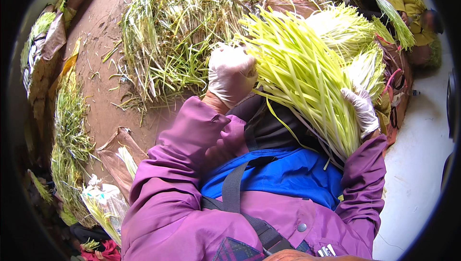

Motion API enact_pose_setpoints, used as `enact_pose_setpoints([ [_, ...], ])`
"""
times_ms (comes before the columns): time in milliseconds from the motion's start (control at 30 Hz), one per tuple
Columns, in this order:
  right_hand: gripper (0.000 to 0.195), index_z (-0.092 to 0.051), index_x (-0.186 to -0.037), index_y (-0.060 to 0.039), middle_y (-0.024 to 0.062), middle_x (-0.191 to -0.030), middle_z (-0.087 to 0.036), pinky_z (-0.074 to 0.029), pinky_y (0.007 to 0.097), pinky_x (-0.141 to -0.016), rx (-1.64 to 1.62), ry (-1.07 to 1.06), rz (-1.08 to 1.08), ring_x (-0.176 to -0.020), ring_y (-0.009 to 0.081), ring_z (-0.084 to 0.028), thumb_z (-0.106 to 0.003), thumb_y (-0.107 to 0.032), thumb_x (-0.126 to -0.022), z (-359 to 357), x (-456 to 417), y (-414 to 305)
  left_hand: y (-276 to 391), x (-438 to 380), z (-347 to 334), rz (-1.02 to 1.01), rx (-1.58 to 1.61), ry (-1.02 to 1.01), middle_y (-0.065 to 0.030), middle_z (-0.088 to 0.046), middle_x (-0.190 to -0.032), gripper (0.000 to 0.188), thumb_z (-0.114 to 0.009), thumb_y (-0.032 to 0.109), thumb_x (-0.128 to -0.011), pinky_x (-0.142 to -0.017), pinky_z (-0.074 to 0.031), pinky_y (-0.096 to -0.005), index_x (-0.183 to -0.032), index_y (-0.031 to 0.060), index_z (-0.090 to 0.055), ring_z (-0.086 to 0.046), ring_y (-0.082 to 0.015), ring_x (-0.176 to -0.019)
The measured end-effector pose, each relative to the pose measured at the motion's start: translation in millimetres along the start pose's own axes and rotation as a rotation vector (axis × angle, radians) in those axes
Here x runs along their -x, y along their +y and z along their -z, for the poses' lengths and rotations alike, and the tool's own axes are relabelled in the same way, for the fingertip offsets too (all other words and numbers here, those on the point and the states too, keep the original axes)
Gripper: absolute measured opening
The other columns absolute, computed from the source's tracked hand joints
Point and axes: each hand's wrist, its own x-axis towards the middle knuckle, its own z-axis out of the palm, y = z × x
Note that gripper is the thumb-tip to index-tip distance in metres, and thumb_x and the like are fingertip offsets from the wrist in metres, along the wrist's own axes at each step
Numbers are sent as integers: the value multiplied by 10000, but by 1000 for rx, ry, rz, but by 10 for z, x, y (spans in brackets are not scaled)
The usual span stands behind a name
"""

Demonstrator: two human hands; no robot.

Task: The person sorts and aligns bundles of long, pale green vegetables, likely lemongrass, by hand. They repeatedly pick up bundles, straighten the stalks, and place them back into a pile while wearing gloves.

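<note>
A large bunch of long yellow-green leaves, likely blanched chives (306,70), lies slanted across my lap, its pale stalk ends near my right sleeve. My right hand (362,111), in a thin white glove, holds the bunch from its right side. On the other side, my left hand (232,74), gloved too, is curled into a fist on the edge of the leaves; its fingertips are hidden. A few loose leaves hang below over the dark trousers and the blue apron (273,178).
A heap of mixed green and withered stalks (180,38) covers the brown floor ahead. More pale bundles (338,30) lie behind the held bunch. Leaf litter (70,146) and a plastic-wrapped bundle (108,200) are at left. A person in yellow (408,9) is at far right.
</note>
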Motion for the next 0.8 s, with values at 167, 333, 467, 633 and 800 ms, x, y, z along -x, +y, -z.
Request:
enact_pose_setpoints([
  [167,492,-605,-1430,9,50,-1284,-697,-480,297,-1017,-19,8,11,-1119,129,-630,-712,-153,-978,20,3,37,-422,249,134,377,-150,-95,-109,-677,-740,94,-756,180,-847,-656,-528,-419,-814,94,-738,-670,-308,-680],
  [333,509,-591,-1450,2,45,-1293,-695,-465,286,-1028,-78,-17,21,-1131,118,-624,-722,-156,-984,98,-30,140,-797,755,379,1015,297,-161,-78,-751,-794,304,-709,344,-1001,-649,-496,-311,-935,60,-793,-679,-162,-675],
  [467,556,-543,-1493,19,55,-1362,-666,-445,290,-1075,-13,46,52,-1183,126,-612,-711,-145,-988,143,-59,211,-833,1038,288,1204,840,-55,-53,-756,-969,222,-678,155,-1019,-687,-522,-231,-1134,-26,-741,-650,-89,-747],
  [633,536,-560,-1487,2,57,-1370,-673,-469,311,-1070,-51,-32,-1,-1194,150,-639,-677,-202,-1005,203,-49,229,-799,1135,153,1229,1074,-91,-54,-746,-973,217,-671,151,-1013,-760,-560,-263,-1152,-4,-734,-669,-117,-778],
  [800,534,-569,-1480,-5,54,-1347,-683,-487,312,-1047,-41,8,-24,-1162,143,-651,-684,-220,-1006,222,-56,264,-754,1094,196,1211,1201,-69,-43,-750,-926,189,-677,143,-1010,-764,-571,-277,-1119,4,-744,-678,-118,-784],
])
